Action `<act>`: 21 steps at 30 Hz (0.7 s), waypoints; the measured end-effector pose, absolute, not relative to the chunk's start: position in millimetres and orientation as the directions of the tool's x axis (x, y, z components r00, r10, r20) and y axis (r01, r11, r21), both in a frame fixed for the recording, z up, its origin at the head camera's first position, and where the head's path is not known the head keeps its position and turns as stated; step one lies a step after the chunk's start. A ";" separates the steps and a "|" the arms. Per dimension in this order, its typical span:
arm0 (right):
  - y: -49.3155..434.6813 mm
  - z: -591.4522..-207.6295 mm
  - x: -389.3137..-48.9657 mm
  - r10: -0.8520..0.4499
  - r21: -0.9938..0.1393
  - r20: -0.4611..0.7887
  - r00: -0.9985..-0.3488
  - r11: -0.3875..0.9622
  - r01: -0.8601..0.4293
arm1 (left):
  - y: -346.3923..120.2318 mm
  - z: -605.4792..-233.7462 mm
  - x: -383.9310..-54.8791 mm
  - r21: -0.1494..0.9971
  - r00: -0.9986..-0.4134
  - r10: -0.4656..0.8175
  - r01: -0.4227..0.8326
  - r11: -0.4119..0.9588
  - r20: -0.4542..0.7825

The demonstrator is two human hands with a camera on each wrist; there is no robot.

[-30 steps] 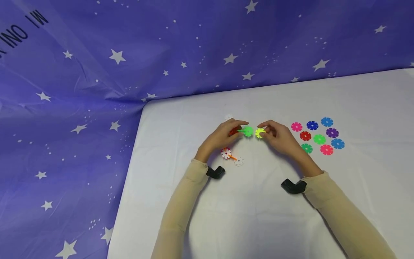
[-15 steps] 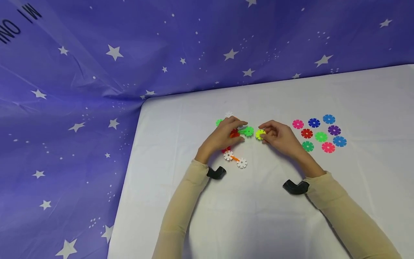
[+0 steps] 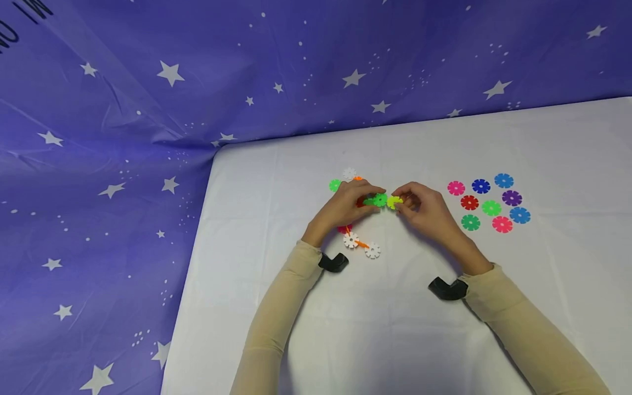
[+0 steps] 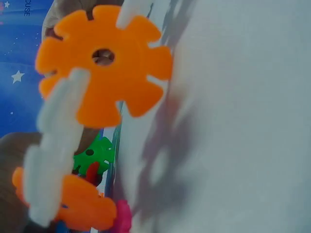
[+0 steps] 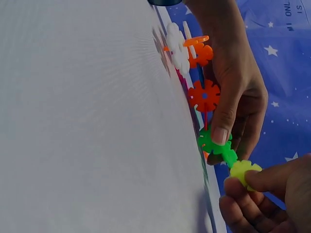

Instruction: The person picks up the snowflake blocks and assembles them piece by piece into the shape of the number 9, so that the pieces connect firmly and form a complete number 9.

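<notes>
My left hand (image 3: 343, 206) holds a chain of interlocked plastic snowflake discs by a green disc (image 5: 209, 141), thumb on its face. At the chain's free end a light green disc (image 3: 379, 199) meets the rim of a yellow snowflake disc (image 3: 394, 202). Thumb and forefinger of my right hand (image 3: 427, 211) pinch that yellow disc. More of the chain trails under the left palm: a red-orange disc (image 5: 204, 95), white discs (image 3: 351, 240) and an orange disc (image 4: 131, 77) close to the left wrist camera. The left palm hides part of it in the head view.
To the right, several loose discs lie flat on the white table (image 3: 395, 318), among them a purple disc (image 3: 512, 198) and a dark blue disc (image 3: 481, 186). A purple star-patterned cloth (image 3: 276, 66) hangs behind the table and runs along its left side.
The gap between the yellow and light green discs has closed; the right hand has brought the yellow one left to the green rim. The left fingers have moved nearer the chain's end.
</notes>
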State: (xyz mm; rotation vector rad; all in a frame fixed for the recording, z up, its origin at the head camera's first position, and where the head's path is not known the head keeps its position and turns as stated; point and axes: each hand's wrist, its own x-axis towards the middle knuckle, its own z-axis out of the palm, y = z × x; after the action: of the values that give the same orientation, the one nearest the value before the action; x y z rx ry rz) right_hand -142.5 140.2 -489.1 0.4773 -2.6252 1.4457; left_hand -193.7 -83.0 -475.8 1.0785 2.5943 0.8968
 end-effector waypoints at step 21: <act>114.4 -487.6 -154.7 -0.124 -0.836 0.023 -0.992 0.542 -0.087 | -93.5 -482.0 -194.4 0.729 -0.785 0.611 0.478 0.490 0.104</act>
State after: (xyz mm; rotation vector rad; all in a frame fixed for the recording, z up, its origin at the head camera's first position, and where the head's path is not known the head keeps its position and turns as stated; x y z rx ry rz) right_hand -154.7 114.4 -487.6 0.1917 -2.7928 1.5103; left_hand -194.4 -93.5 -482.0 0.9450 2.5625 1.1722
